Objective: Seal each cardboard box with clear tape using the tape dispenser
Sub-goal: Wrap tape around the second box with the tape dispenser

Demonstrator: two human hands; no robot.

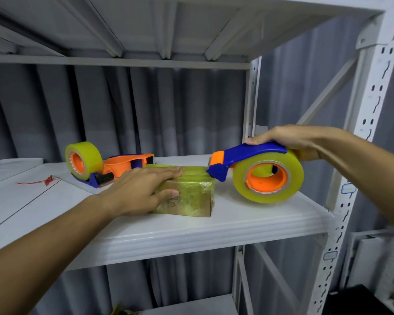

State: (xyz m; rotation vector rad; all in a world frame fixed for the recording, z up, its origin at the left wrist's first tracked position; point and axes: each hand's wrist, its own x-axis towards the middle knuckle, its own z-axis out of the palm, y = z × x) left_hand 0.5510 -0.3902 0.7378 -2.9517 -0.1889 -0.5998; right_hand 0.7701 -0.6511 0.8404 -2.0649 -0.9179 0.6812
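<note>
A small cardboard box (191,196), wrapped in yellowish clear tape, lies on the white shelf (237,226). My left hand (139,189) lies flat on the box's top, fingers straight, thumb against its front face. My right hand (289,139) grips the blue handle of a blue and orange tape dispenser (257,167) with a big roll of clear tape. The dispenser's cutting end touches the box's right top edge, and its roll hangs just right of the box.
A second tape dispenser (105,164) with its own roll lies on the shelf behind my left hand. A red zip tie (41,180) lies at the left. White perforated uprights (359,155) stand at the right, and grey curtains hang behind.
</note>
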